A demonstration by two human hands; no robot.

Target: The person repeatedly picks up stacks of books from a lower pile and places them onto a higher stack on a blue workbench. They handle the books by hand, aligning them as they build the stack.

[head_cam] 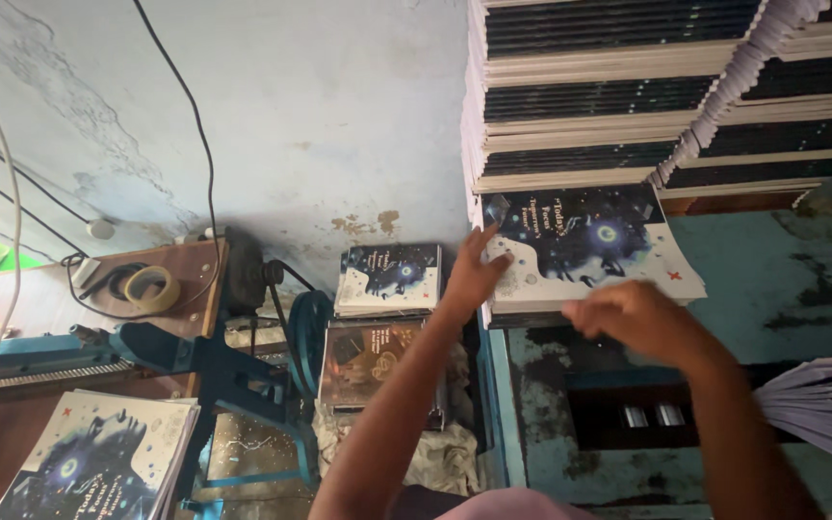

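Both forearms reach up from the bottom of the frame. My left hand [474, 274] lies with fingers spread, its grip open, flat against the near left corner of the top booklet [589, 246], a dark cover with a white swirl and a glowing dot. My right hand [633, 318] hovers blurred just before the booklet's front edge, fingers curled; whether that grip has hold of anything I cannot tell. The booklet crowns a low pile on a teal worktop [792, 279]. Behind it rises a tall stack of bound copies [628, 96], spines in dark and pale bands, so much of the piling looks done. More lies about: a smaller pile [389, 277] left against the wall, another pile [98, 462] at lower left, and loose pale sheets [825, 404] at right. A blue metal machine [204, 371] stands between, a tape roll [151, 287] on the wooden shelf [40, 299] beside it. Cables hang down the stained, peeling pale-blue wall [320, 106].
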